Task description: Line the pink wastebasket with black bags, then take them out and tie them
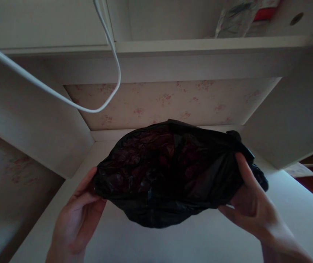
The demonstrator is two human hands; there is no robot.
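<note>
L hand on blk bag, inside too dark

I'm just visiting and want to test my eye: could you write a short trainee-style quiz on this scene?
1. True or false: the left hand and right hand hold opposite sides of the black bag.

2. The wallpaper beyond the bag shows which pattern?
A) stripes
B) flowers
C) checks

3. Fill in the colour: the cable hanging at upper left is ____.

Key: 1 true; 2 B; 3 white.
</note>
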